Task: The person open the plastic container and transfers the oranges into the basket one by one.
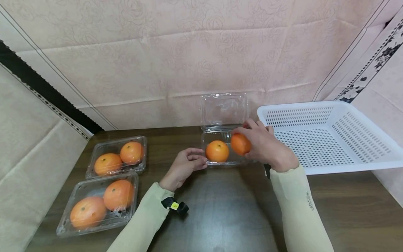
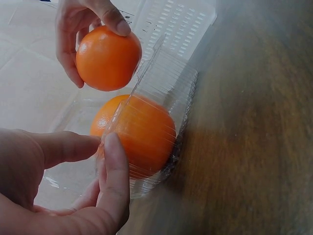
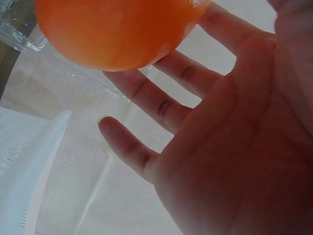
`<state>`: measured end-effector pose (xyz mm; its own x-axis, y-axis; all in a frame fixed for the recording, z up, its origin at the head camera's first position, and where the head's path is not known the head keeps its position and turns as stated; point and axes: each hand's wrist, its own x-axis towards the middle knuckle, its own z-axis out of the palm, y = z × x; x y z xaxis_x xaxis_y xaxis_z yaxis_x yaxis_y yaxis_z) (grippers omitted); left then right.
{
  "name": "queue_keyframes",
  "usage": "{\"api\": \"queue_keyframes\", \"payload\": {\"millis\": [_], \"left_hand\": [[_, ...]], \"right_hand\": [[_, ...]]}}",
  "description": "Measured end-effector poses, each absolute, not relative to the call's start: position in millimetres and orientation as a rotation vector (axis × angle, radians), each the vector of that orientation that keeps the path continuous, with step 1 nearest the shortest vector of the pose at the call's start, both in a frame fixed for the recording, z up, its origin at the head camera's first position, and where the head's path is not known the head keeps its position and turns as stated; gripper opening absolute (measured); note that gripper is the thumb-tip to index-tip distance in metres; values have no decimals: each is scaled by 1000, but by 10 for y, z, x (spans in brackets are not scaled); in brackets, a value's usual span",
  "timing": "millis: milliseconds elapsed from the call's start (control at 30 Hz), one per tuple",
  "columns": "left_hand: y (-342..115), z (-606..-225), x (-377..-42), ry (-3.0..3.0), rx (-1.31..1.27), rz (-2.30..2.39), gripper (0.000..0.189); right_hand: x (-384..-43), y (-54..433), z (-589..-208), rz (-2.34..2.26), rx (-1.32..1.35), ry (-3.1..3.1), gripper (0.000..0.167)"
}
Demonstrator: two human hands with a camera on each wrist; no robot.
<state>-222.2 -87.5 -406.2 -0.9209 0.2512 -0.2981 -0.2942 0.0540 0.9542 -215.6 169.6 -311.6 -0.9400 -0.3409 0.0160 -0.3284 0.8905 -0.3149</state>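
Observation:
My right hand (image 1: 266,145) grips an orange (image 1: 240,144) over the right half of a clear plastic clamshell box (image 1: 233,160). In the right wrist view, fingers curve along the orange (image 3: 117,34) while the little finger stands apart from it. Another orange (image 1: 217,151) sits in the left half of the box. At the box's near left corner is my left hand (image 1: 185,164); the left wrist view shows its thumb and a finger pinching the clear rim (image 2: 110,129). The box's hinged lid (image 1: 224,110) stands up against the cloth behind.
A white perforated plastic basket (image 1: 340,168) stands to the right, close beside the box. At left, two closed clear boxes lie one before the other, a far one (image 1: 97,150) and a near one (image 1: 75,196), each with two oranges inside. Patterned cloth (image 1: 176,63) hangs behind the wooden table (image 1: 214,210).

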Motion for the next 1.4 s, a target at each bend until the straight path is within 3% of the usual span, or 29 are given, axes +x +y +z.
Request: {"api": "queue_keyframes", "payload": {"millis": [1400], "left_hand": [[-876,-4039,-2216,1957,-77,1912,42]], "right_hand": [[-2042,1926,-2945,-532,-513,3075,72]]}}
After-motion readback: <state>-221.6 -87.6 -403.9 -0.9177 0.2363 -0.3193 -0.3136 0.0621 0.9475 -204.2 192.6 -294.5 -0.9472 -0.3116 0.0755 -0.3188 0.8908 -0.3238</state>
